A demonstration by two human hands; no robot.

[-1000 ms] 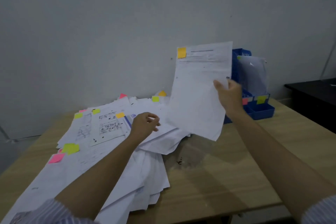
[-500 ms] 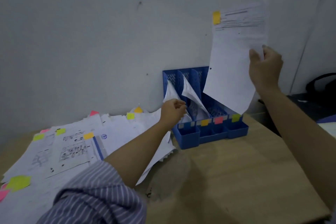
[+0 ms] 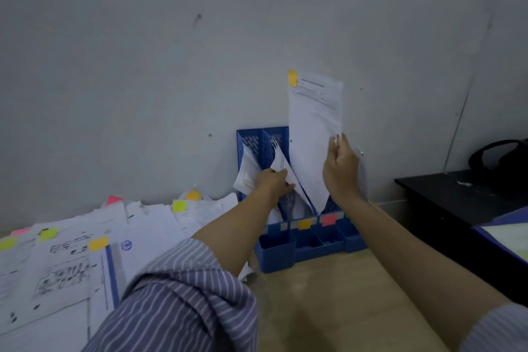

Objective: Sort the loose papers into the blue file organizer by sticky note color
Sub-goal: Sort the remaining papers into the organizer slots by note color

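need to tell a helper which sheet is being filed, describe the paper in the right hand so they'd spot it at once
Find the blue file organizer against the wall. Just above it the right hand holds one sheet upright. It alone is lifted, with an orange sticky note on its top left corner.

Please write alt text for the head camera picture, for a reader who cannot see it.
The right hand lowers a paper with an orange sticky note into the blue file organizer, while the left hand holds filed sheets aside. Loose papers cover the table's left.
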